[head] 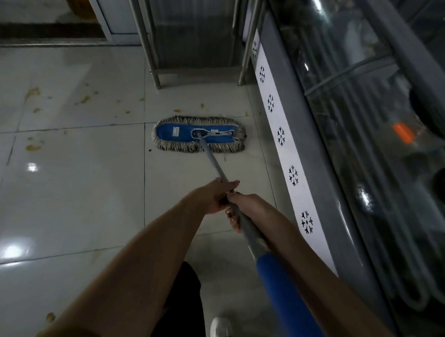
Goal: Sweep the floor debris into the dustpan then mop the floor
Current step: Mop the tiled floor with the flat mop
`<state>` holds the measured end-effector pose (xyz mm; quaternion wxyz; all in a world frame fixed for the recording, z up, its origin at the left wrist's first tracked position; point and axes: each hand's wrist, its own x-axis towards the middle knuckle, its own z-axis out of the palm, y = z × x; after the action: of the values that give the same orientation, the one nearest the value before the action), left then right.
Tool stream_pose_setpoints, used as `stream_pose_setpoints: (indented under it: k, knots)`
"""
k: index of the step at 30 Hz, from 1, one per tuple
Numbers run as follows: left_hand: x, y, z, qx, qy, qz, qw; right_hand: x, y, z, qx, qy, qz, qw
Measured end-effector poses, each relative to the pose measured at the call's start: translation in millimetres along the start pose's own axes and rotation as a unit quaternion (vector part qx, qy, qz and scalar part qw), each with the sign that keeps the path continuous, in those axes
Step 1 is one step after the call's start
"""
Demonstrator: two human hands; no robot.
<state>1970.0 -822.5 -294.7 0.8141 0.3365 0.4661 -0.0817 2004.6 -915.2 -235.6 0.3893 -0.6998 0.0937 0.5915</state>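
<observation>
Floor: pale glossy tiles with dark grout lines; glare spots at left.

Stains: yellowish smears and flecks scattered over the far-left tiles, a few more just beyond the mop head, one spot at the near-left edge.

Left hand: closed around the mop handle, fingers wrapped over it, the farther of the two hands on the shaft.

Mop head: flat, blue top with grey-white fringe all round, lying flat on the tiles at centre, its long side running left to right, right end near the freezer base.

Mop handle: grey shaft rising from the head's middle toward the near right, ending in a blue grip.

Right hand: closed around the shaft, touching the left hand, just nearer.

Metal stand: steel legs on the floor, far centre.

Freezer: glass-topped, along the right; white snowflake strip on its side.

Shoe: white, near edge.
</observation>
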Motion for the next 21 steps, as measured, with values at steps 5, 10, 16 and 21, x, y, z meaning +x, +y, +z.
stream_pose_setpoints:
  k: [5, 10, 16, 21]
  knots:
    - [38, 85, -18, 0.019, 0.001, -0.008, 1.0, 35, -80, 20, 0.022, -0.001, -0.019, 1.0]
    - [72, 174, -39, 0.042, 0.009, -0.019, 0.999, 59, -167, 45, -0.008, 0.005, -0.024, 1.0]
    - [112, 254, -48, 0.031, -0.003, -0.021, 0.999, 97, -250, 55, -0.022, 0.02, -0.011, 0.999]
    - [149, 310, -44, 0.015, -0.028, -0.01, 0.999, 135, -309, 40, 0.013, 0.019, -0.01, 1.0]
